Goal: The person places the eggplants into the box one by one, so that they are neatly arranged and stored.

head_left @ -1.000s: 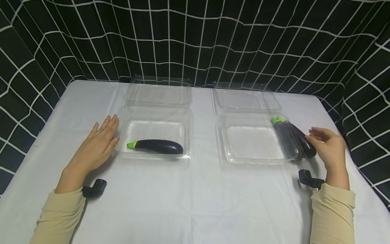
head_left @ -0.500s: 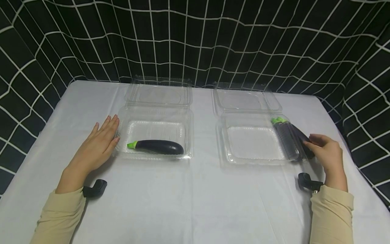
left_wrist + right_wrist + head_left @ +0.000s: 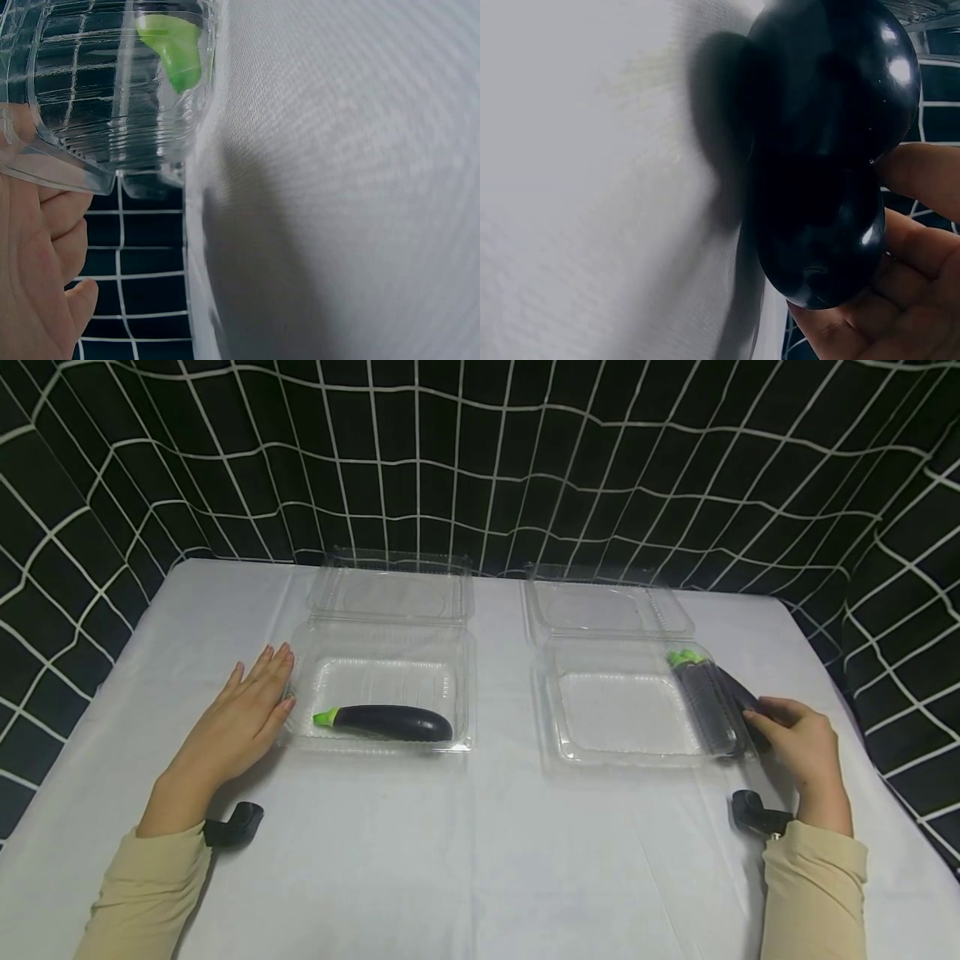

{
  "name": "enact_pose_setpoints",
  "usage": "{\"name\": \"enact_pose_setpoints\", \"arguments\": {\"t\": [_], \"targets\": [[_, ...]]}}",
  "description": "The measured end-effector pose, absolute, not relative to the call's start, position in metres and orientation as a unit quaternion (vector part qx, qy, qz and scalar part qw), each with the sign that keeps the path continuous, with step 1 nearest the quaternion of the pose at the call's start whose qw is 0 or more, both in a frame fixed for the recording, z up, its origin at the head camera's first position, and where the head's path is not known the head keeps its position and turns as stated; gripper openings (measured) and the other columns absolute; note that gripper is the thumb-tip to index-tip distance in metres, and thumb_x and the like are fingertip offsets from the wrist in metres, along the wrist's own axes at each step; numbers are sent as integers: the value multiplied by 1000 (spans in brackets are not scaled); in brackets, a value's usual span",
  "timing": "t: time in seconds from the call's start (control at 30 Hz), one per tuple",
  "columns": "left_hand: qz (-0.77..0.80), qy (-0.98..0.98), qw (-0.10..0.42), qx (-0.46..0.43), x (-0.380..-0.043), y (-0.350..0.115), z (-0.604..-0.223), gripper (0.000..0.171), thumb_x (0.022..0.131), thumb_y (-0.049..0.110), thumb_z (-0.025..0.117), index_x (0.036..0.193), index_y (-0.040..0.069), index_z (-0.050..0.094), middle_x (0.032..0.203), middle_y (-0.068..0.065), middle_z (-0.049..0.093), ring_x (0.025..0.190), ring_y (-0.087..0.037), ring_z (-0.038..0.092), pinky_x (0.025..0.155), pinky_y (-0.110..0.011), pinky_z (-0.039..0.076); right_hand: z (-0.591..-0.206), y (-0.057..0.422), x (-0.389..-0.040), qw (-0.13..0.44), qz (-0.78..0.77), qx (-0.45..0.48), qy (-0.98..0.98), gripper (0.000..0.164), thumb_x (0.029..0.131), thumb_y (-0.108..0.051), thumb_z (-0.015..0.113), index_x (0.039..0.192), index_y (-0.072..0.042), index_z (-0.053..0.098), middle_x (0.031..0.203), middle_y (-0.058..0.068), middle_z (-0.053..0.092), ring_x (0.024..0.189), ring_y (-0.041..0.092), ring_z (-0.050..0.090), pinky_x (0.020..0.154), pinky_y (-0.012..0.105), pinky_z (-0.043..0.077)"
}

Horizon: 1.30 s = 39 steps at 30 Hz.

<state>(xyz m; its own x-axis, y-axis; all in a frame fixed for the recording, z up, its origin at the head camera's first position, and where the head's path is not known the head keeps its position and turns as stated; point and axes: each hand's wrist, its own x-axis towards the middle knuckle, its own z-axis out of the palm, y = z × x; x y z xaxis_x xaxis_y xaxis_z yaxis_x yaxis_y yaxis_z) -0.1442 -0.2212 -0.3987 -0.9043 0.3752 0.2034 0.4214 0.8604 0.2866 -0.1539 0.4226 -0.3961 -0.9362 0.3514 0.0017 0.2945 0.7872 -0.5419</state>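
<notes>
Right hand and the lower end of the outer eggplant have shifted slightly inward from the table's right edge since the earlier frame; the left hand has kept its place. Head view: the right hand grasps the outer eggplant near its lower end, thumb opposed to fingers. This eggplant lies beside the right container, its stem end toward the far edge of the table. Alongside it, the inner eggplant appears through the clear right wall; whether it lies inside that wall cannot be told. Right wrist view: two glossy dark ends, the thumb tip at their junction.

On the table's left side, the left hand is ungrasped, its straight fingers against the left wall of the left container. Within that container, the left eggplant lies along the near side, its green stem pointing toward the table's left edge. Left lid and right lid are folded back toward the far edge. Beyond: white netting over dark cloth.
</notes>
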Motion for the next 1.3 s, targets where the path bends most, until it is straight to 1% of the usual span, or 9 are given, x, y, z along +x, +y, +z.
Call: {"name": "enact_pose_setpoints", "arguments": {"t": [0.53,0.7,0.77,0.83,0.97,1.07,1.13,1.23,1.3], "targets": [[-164,-960,74,-213,-144,-222,-399,56,102,26,34,145,-9,23,151,-22,23,142,-32,14,115,-50,7,-398,426,-154,82,294,-172,-937,53,91,-31,60,127,8,53,118,29,58,68,-12,40,57,14,39],[-165,-961,70,-213,-145,-222,-398,56,102,26,33,145,-9,23,151,-22,23,142,-32,14,115,-50,8,-408,445,-161,117,322,-181,-922,50,86,-36,68,122,-2,62,93,0,70,70,-7,46,54,17,39],[-163,-961,67,-212,-145,-222,-398,56,102,26,33,145,-9,23,152,-22,23,142,-32,14,115,-50,7,-415,456,-166,127,321,-187,-920,53,84,-42,68,122,-5,63,82,-20,62,73,-6,47,52,15,39],[-161,-962,66,-212,-145,-222,-397,56,103,26,33,145,-9,22,152,-22,22,142,-32,14,115,-50,7,-420,465,-169,131,313,-188,-922,59,84,-45,67,125,-4,61,82,-24,59,74,-6,47,52,13,39],[-158,-963,65,-209,-145,-222,-396,56,103,26,33,145,-9,22,152,-22,22,142,-33,14,115,-50,7,-424,475,-176,134,297,-197,-925,59,84,-46,66,128,-7,60,89,-16,63,75,-6,48,53,13,41],[-157,-963,66,-208,-144,-222,-396,56,102,26,33,145,-8,22,152,-22,22,142,-33,14,115,-51,8,-436,490,-185,134,289,-205,-925,60,84,-49,65,131,-13,58,109,4,65,83,0,52,59,16,42],[-158,-963,68,-209,-144,-222,-396,56,102,26,34,145,-8,22,152,-22,23,142,-32,14,115,-50,8,-442,499,-189,146,278,-200,-928,61,82,-54,64,132,-20,58,107,-3,64,87,-3,51,60,16,41],[-161,-962,68,-209,-144,-222,-397,56,102,26,34,145,-8,22,152,-22,23,142,-32,14,115,-50,7,-416,474,-181,145,288,-198,-926,58,85,-48,64,133,-16,56,119,9,63,97,8,54,62,22,39],[-161,-962,68,-210,-144,-222,-397,56,102,26,34,145,-8,22,152,-22,23,142,-32,14,115,-50,7,-389,445,-170,142,290,-195,-926,55,88,-41,63,134,-11,55,122,13,62,91,3,52,61,21,37]]}}
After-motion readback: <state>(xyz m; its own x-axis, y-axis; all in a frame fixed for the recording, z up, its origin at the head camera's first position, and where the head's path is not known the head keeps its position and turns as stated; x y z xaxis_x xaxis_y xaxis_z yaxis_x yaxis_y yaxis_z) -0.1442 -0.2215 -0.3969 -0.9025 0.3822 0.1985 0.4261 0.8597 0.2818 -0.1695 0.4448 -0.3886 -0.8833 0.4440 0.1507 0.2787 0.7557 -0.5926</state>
